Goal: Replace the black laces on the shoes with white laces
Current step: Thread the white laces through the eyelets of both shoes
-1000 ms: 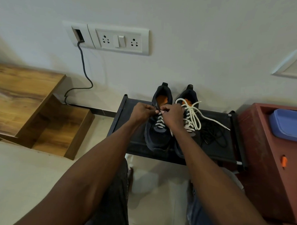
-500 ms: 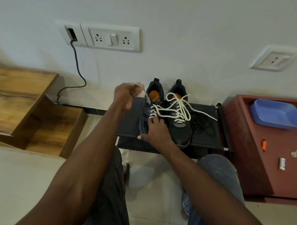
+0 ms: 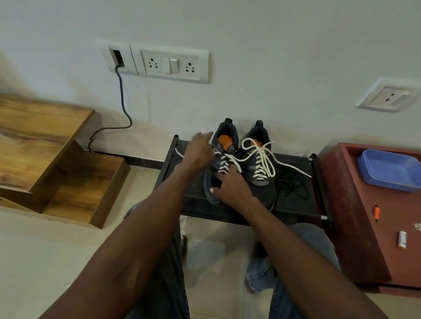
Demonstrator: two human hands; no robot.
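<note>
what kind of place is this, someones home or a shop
Most likely a room in a home, perhaps near the entrance: a low black shoe rack stands against a plain wall with a switch and socket plate, and a key lies on the red cabinet beside it.

Shoes (image 3: 262, 171): dark matt fabric uppers with orange lining at the openings. White laces (image 3: 265, 159): woven cord, matt. Black laces (image 3: 292, 184), right of the shoes: thin dark cord, matt. Shoe rack (image 3: 296, 204): black matt shelf surface with a metal tube end at its lower right. Wooden unit (image 3: 36, 139), left of frame: brown wood grain, satin finish. Cabinet (image 3: 361, 226), right of frame: reddish-brown, dull and scuffed. Tray (image 3: 392, 169): blue plastic, smooth. Socket plates (image 3: 170, 63), upper frame: white glossy plastic. Wall: matt white paint. Floor (image 3: 31, 260): smooth pale tile. Trousers: denim cloth.
</note>
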